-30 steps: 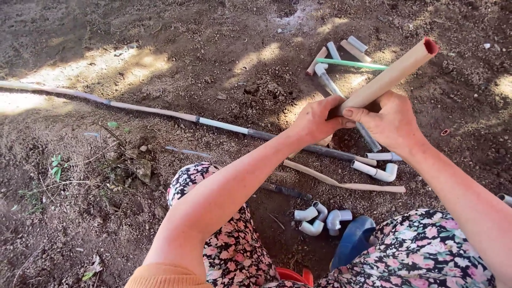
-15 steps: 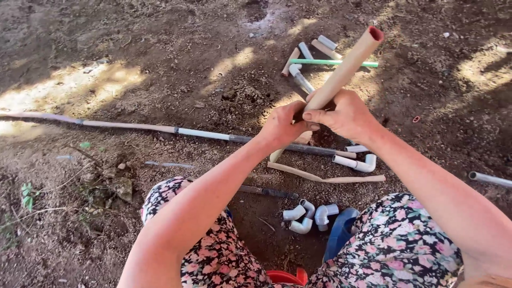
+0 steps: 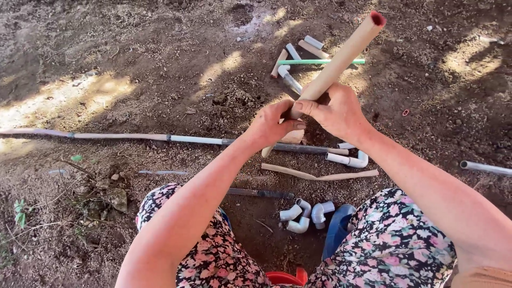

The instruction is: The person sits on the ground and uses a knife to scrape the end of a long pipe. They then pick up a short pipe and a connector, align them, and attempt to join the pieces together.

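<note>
Tan pipe gripped by left hand, right hand.

Ground: bare brown soil, lumpy, strewn with small stones and dry twigs; no walls or furniture showed. Light: hard sunlight in patches at 9 o'clock and toward 12 o'clock, the remainder lay in shade. Damp patch at 12 o'clock. Sparse green weeds at 8 o'clock, beside dead leaves.
</note>
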